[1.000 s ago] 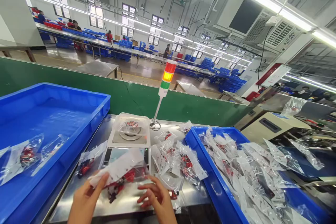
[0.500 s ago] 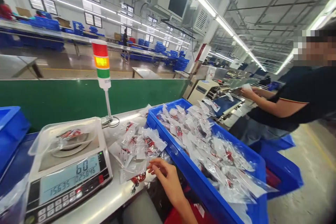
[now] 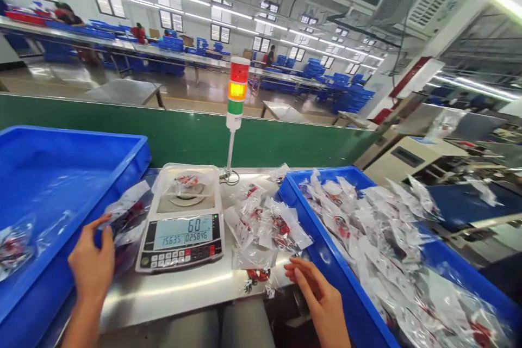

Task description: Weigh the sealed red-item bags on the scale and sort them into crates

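My left hand (image 3: 92, 258) is at the left, its thumb and forefinger closed at the edge of a clear plastic bag (image 3: 128, 201) with dark contents. That bag lies among others between a blue tray and the scale. My right hand (image 3: 320, 296) hovers over the metal bench's front edge, fingers loosely bent and apart, holding nothing. Just left of it lies a bagged red-and-black item (image 3: 258, 276), with a pile of similar clear bags (image 3: 261, 223) behind. The counting scale (image 3: 181, 234) shows 60 and carries a clear pan (image 3: 187, 185) with a red item in it.
A blue bin (image 3: 338, 277) full of bagged items stands at the right. At the left is a larger blue tray (image 3: 73, 147) with a few bags. A signal tower (image 3: 236, 89) glows amber before a green partition (image 3: 187, 133). A beige machine (image 3: 408, 157) stands beyond the bin.
The view has swung left, bringing the left tray and my left hand into sight. My right hand is still near the bag pile, now slightly apart from it. The scale still reads 60.
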Motion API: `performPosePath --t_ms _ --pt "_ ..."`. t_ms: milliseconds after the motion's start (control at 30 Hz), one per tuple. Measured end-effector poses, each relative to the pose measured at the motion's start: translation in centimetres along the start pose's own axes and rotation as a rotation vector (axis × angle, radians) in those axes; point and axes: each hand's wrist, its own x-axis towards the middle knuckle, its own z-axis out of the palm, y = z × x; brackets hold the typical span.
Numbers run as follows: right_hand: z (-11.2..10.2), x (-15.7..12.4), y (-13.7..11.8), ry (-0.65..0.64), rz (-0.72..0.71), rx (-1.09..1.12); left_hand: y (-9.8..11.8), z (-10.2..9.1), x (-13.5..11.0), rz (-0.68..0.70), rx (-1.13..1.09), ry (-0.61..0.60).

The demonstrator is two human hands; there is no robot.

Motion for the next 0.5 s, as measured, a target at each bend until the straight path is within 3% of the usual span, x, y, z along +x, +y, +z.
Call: performPosePath --t_ms 200,400,500 --pt "2.1 1.6 -0.5 -0.109 -0.057 -0.069 -1.0 0.9 -1.0 0.164 0.065 0.023" --pt "4.0 2.7 0.2 -0.242 -0.083 -0.074 -2.9 2.2 -3.7 0.324 0.102 0.268" --pt "5.8 3.3 -1.2 -0.236 -0.125 -0.087 -4.1 2.8 -5.5 0.344 0.074 0.260"
